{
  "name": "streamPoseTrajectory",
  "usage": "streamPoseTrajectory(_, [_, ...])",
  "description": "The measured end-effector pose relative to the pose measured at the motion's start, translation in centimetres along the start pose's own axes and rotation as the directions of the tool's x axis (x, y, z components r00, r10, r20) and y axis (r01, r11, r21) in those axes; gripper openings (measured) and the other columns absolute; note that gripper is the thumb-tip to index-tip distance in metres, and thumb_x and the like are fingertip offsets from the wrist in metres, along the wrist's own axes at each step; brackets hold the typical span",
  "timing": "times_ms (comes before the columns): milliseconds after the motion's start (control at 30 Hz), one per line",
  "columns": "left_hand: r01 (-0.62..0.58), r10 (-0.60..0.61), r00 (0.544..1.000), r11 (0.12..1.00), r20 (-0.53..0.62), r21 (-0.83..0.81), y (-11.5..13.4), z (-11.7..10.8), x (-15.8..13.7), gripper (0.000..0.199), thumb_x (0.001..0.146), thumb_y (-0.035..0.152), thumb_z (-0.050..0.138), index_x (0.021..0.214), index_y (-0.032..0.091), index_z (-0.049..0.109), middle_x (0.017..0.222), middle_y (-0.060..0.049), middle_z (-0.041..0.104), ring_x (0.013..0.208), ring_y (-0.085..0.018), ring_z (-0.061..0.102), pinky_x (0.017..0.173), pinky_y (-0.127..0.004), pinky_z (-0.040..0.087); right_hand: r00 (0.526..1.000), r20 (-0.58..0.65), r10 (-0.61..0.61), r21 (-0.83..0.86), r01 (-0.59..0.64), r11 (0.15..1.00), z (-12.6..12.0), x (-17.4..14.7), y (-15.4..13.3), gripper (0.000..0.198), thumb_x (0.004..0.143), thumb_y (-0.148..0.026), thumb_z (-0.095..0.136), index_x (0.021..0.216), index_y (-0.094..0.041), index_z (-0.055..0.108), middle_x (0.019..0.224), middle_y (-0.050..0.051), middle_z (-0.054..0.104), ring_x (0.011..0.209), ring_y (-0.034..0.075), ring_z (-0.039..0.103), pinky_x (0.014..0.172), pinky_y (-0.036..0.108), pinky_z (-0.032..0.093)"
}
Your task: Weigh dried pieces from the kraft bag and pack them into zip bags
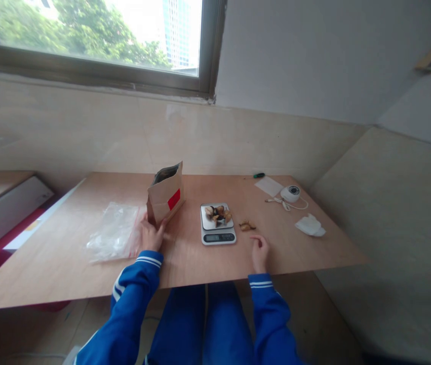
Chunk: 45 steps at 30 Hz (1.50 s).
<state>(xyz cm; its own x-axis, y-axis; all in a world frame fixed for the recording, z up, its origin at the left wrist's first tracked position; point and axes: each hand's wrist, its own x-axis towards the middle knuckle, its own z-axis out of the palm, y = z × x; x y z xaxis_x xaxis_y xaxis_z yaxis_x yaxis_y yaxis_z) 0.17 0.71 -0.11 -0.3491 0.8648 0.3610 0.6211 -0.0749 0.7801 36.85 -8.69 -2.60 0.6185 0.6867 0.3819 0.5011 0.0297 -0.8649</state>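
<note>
My left hand (151,237) grips the lower left corner of a brown kraft paper bag (162,203). The bag stands upright with its top gaping and a red patch on its front. Right of it, a small digital kitchen scale (219,237) bears a heap of dried brown pieces (218,215), perhaps dried mushrooms. More of these dried pieces (247,226) lie on the table just right of the scale. Close below them rests my right hand (261,251), its index finger stretched out to the left and the others loosely curled, with nothing visible in it.
Clear plastic zip bags (114,233) lie left of my left hand. At the right are a white device with a cable (290,193), a crumpled white tissue (310,225), a white paper sheet (268,186) and a green-handled screwdriver (259,175). A wall backs the wooden table (188,263).
</note>
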Motion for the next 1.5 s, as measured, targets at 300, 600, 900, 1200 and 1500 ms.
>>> streamPoseTrajectory(300, [-0.057,0.051,0.994,0.997,-0.092,-0.061,1.3,-0.7,-0.6,0.068,0.080,0.044,0.055,0.132,0.010,0.030,0.135,-0.023,0.037,0.131,-0.030,0.038,0.110,-0.045,0.032,1.000,0.026,-0.010,0.005,0.010,1.000,-0.2,0.0,-1.0,0.021,0.073,-0.019,0.042,0.068,-0.018,0.062,0.078,0.007,0.061,0.078,0.022,0.055,0.077,0.036,0.043])
streamPoseTrajectory(600, [-0.237,0.238,0.971,0.971,-0.031,0.031,3.7,-2.2,-1.0,0.081,0.071,0.040,0.066,0.136,0.014,0.024,0.137,-0.021,0.038,0.132,-0.033,0.036,0.107,-0.049,0.033,0.980,0.147,-0.131,0.106,0.117,0.987,2.2,-1.1,-3.3,0.031,0.083,-0.024,0.041,0.098,-0.018,0.066,0.101,0.010,0.065,0.096,0.022,0.057,0.085,0.038,0.045])
streamPoseTrajectory(900, [-0.078,0.084,0.995,0.991,-0.060,0.107,2.6,-1.2,4.6,0.043,0.075,0.033,0.059,0.112,0.013,0.047,0.111,-0.015,0.052,0.105,-0.028,0.055,0.092,-0.047,0.045,0.994,0.026,0.105,0.189,-0.108,0.976,1.5,-2.9,-2.3,0.026,0.080,-0.032,0.045,0.088,-0.016,0.063,0.091,0.011,0.067,0.084,0.023,0.061,0.073,0.035,0.048])
streamPoseTrajectory(1200, [-0.111,0.132,0.985,0.978,-0.111,0.178,0.5,-4.3,1.5,0.037,0.077,0.034,0.052,0.108,0.014,0.050,0.105,-0.013,0.054,0.109,-0.030,0.049,0.098,-0.052,0.039,0.994,0.076,0.083,0.146,-0.093,0.985,1.3,-3.3,-2.7,0.021,0.080,-0.027,0.045,0.086,-0.017,0.062,0.090,0.010,0.066,0.086,0.023,0.061,0.076,0.036,0.048])
streamPoseTrajectory(1500, [-0.060,0.060,0.998,0.956,0.009,0.287,-3.7,-7.1,-0.2,0.035,0.067,0.034,0.051,0.094,0.014,0.059,0.093,-0.015,0.054,0.095,-0.033,0.055,0.090,-0.053,0.045,0.990,0.097,0.107,0.133,-0.119,0.984,1.1,-3.2,-3.0,0.022,0.079,-0.029,0.046,0.085,-0.016,0.063,0.089,0.011,0.066,0.086,0.025,0.061,0.078,0.038,0.047])
